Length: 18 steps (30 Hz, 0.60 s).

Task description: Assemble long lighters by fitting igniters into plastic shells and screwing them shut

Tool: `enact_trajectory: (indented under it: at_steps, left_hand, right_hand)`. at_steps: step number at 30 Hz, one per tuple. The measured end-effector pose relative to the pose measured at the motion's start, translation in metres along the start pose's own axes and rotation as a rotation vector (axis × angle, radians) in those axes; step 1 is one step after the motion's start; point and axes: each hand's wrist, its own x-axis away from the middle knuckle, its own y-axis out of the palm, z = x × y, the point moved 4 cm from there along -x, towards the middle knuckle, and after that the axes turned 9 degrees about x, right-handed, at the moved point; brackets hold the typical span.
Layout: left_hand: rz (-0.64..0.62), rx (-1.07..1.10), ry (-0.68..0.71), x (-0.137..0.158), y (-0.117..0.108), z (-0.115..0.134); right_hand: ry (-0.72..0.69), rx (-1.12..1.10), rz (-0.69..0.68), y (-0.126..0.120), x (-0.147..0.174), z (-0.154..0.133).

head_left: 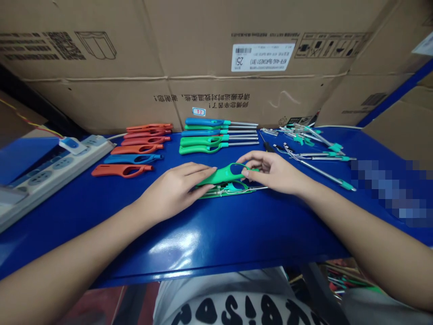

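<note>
On a glossy blue worktop [135, 243], orange, red and blue plastic handle shells [126, 149] lie at left, seemingly unfilled. The left hand [177, 187] grips a green plastic half-shell [218, 175] just above its matching, part-filled green half [221, 194] — not yet closed. Behind, slim blue and green lighters [201, 141] look complete. The right hand [265, 170] pinches the half-shell's loop; rightward, silver metal rods with teal ends [321, 172] remain loose.

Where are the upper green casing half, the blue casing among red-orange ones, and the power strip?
Upper green casing half [223, 173]: head view, outer face.
Blue casing [113, 159]: head view, handle.
Power strip [53, 169]: head view, top.
</note>
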Motion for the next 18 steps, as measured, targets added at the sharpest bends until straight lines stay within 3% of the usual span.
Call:
enact_trajectory:
  at_steps: [4,8,18]
  left_hand:
    - [-0.036,0.031,-0.038,-0.0009,-0.0028,0.0018]
    - [-0.027,0.056,-0.077,-0.0015,-0.0068,0.0001]
    - [-0.027,0.074,-0.111,-0.0006,-0.0069,0.0035]
  right_hand:
    - [-0.196,0.312,0.025,0.0002,0.0037,-0.0089]
    - [-0.228,0.446,0.034,-0.0016,0.0052,-0.0097]
    - [-0.2,0.394,-0.068,0.0035,0.0066,-0.0061]
